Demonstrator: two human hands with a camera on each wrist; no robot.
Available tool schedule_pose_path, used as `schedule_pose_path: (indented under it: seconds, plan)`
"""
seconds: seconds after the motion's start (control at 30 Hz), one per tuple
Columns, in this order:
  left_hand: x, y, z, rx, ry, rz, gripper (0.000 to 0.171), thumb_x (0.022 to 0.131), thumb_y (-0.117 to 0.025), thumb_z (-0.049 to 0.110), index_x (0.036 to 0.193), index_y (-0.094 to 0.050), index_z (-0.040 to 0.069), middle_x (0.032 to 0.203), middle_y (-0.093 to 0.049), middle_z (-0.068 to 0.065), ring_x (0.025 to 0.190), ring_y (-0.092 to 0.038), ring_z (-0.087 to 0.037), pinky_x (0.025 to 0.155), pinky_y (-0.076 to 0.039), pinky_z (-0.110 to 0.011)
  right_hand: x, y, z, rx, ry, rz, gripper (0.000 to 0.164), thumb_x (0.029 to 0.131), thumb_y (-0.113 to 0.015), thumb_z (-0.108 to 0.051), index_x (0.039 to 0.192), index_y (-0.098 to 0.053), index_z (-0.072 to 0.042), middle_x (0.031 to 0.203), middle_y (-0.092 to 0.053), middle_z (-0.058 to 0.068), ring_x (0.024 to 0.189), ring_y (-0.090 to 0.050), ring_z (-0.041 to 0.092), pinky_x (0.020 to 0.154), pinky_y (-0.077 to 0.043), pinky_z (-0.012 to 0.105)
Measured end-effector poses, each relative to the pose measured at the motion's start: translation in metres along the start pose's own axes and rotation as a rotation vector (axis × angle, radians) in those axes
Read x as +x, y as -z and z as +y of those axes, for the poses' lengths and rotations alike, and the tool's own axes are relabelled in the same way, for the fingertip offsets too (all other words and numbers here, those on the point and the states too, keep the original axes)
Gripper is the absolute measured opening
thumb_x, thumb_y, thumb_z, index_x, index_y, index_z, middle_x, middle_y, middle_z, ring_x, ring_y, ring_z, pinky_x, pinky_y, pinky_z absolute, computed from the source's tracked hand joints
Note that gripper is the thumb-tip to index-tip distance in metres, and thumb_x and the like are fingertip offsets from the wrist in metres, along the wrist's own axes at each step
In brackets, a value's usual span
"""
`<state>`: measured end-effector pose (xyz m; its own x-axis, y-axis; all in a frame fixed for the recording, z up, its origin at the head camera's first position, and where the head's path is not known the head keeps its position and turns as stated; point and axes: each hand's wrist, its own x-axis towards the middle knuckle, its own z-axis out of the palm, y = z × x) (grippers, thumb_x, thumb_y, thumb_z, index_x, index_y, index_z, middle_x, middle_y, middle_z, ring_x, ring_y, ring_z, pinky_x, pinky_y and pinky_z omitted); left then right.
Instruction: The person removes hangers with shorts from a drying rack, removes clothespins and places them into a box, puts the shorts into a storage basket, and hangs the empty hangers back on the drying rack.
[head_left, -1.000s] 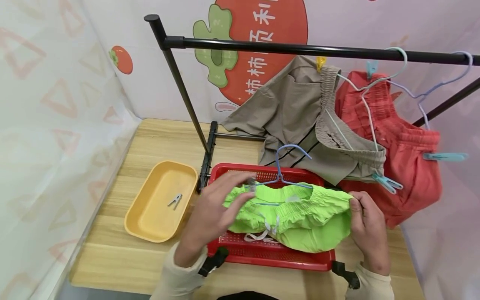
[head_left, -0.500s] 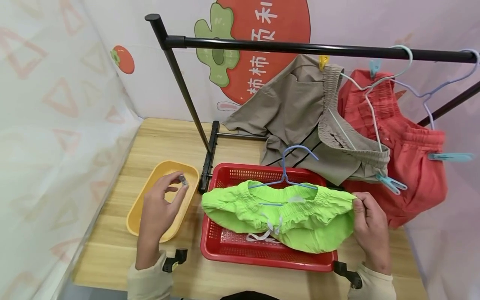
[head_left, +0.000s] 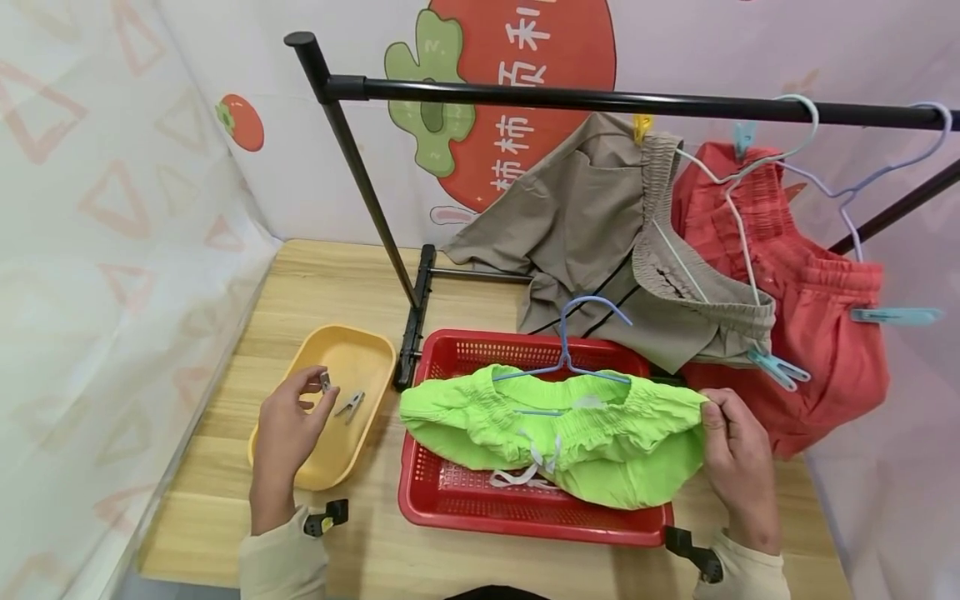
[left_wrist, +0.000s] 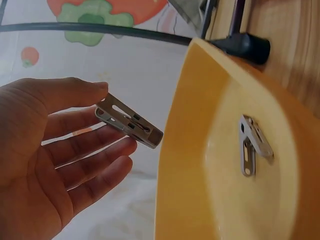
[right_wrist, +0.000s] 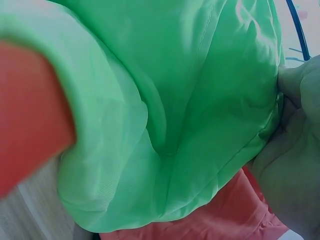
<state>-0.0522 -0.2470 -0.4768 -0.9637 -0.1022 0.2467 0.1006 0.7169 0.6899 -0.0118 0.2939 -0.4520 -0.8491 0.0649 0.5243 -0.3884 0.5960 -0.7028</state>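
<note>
One pinched clip [left_wrist: 132, 122] has moved away from the shorts [head_left: 622, 442].

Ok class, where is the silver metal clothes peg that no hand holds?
In the head view, at left, that peg lies inside the yellow oblong plastic tray, just right of the left hand.

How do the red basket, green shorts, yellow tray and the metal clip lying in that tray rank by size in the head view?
Largest to smallest:
1. Red basket and green shorts: not ranked; the shorts look wider, the basket deeper front to back.
2. Yellow tray
3. Metal clip
</note>
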Motion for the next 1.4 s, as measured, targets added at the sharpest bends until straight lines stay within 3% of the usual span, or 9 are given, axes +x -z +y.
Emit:
schedule_pose_path:
  seconds: [0.2, 0.33, 0.43, 0.6, 0.73, 0.87, 1.0, 1.17, 1.4]
  plan:
    - [-0.003, 0.000, -0.007, 0.008, 0.060, -0.042, 0.042, 0.095, -0.074, 0.007, 0.133, -0.060, -0.005, 0.112, -0.068, -0.025, 0.102, -0.067, -0.044, 0.078, -0.057, -0.057, 0.000, -0.002, 0.002, 0.012, 0.041, 0.028, 0.011, 0.098, -0.054, 0.016, 0.100, -0.063, 0.012, 0.096, -0.061, 0.000, 0.092, -0.054, 0.001, 0.086, -0.039, 0.013]
    - [-0.002, -0.002, -0.002, -0.005, 0.051, -0.030, 0.039, 0.097, -0.073, 0.008, 0.131, -0.061, -0.005, 0.114, -0.068, -0.025, 0.103, -0.067, -0.044, 0.078, -0.056, -0.057, -0.001, -0.003, 0.003, 0.016, 0.046, 0.034, 0.012, 0.097, -0.054, 0.018, 0.099, -0.063, 0.012, 0.094, -0.060, 0.002, 0.091, -0.053, 0.002, 0.085, -0.039, 0.013]
    - [-0.001, -0.004, 0.008, -0.018, -0.003, -0.011, 0.033, 0.097, -0.072, 0.008, 0.127, -0.065, -0.005, 0.112, -0.069, -0.023, 0.101, -0.068, -0.041, 0.076, -0.057, -0.055, -0.001, -0.002, 0.003, 0.020, 0.047, 0.034, 0.012, 0.097, -0.053, 0.019, 0.099, -0.063, 0.012, 0.093, -0.060, 0.003, 0.090, -0.053, 0.002, 0.084, -0.039, 0.013]
    - [-0.003, -0.014, 0.038, -0.083, -0.156, -0.028, 0.027, 0.095, -0.073, 0.004, 0.121, -0.069, -0.004, 0.113, -0.071, -0.017, 0.097, -0.069, -0.033, 0.073, -0.059, -0.051, -0.001, -0.002, 0.000, 0.028, 0.048, 0.030, 0.012, 0.097, -0.052, 0.019, 0.099, -0.062, 0.013, 0.094, -0.060, 0.001, 0.091, -0.053, 0.002, 0.084, -0.039, 0.013]
    - [-0.008, -0.029, 0.066, -0.163, -0.266, -0.154, 0.030, 0.097, -0.073, 0.009, 0.125, -0.069, 0.002, 0.125, -0.068, -0.012, 0.110, -0.066, -0.030, 0.088, -0.056, -0.051, -0.002, -0.001, 0.000, 0.035, 0.056, 0.026, 0.012, 0.097, -0.052, 0.020, 0.099, -0.062, 0.013, 0.094, -0.060, 0.002, 0.091, -0.053, 0.002, 0.085, -0.039, 0.014]
    - [-0.013, -0.046, 0.088, -0.160, -0.310, -0.297, 0.033, 0.101, -0.070, 0.020, 0.132, -0.067, 0.010, 0.133, -0.064, -0.005, 0.126, -0.058, -0.024, 0.105, -0.047, -0.050, -0.002, -0.001, 0.000, 0.035, 0.058, 0.026, 0.012, 0.096, -0.052, 0.020, 0.100, -0.062, 0.014, 0.095, -0.060, 0.002, 0.091, -0.053, 0.002, 0.085, -0.040, 0.013]
    - [-0.016, -0.057, 0.096, -0.140, -0.342, -0.245, 0.027, 0.099, -0.072, 0.013, 0.125, -0.070, 0.008, 0.123, -0.068, -0.002, 0.118, -0.062, -0.020, 0.100, -0.051, -0.045, -0.002, -0.001, -0.001, 0.046, 0.046, 0.017, 0.013, 0.097, -0.051, 0.021, 0.101, -0.062, 0.014, 0.096, -0.060, 0.001, 0.090, -0.053, 0.002, 0.083, -0.040, 0.014]
    - [-0.015, -0.063, 0.101, -0.192, -0.383, -0.161, 0.019, 0.095, -0.071, -0.003, 0.112, -0.073, 0.003, 0.107, -0.068, -0.004, 0.100, -0.066, -0.017, 0.084, -0.057, -0.038, -0.004, 0.001, -0.003, 0.077, 0.037, -0.006, 0.015, 0.096, -0.050, 0.023, 0.102, -0.062, 0.014, 0.096, -0.060, 0.002, 0.089, -0.053, 0.004, 0.082, -0.041, 0.014]
    - [-0.019, -0.061, 0.109, -0.188, -0.343, -0.187, 0.019, 0.095, -0.070, -0.003, 0.113, -0.073, 0.004, 0.101, -0.061, -0.001, 0.086, -0.056, -0.012, 0.070, -0.051, -0.030, -0.005, 0.007, -0.008, 0.088, -0.013, -0.065, 0.016, 0.098, -0.049, 0.020, 0.106, -0.062, 0.014, 0.100, -0.062, -0.001, 0.091, -0.056, 0.004, 0.083, -0.043, 0.014]
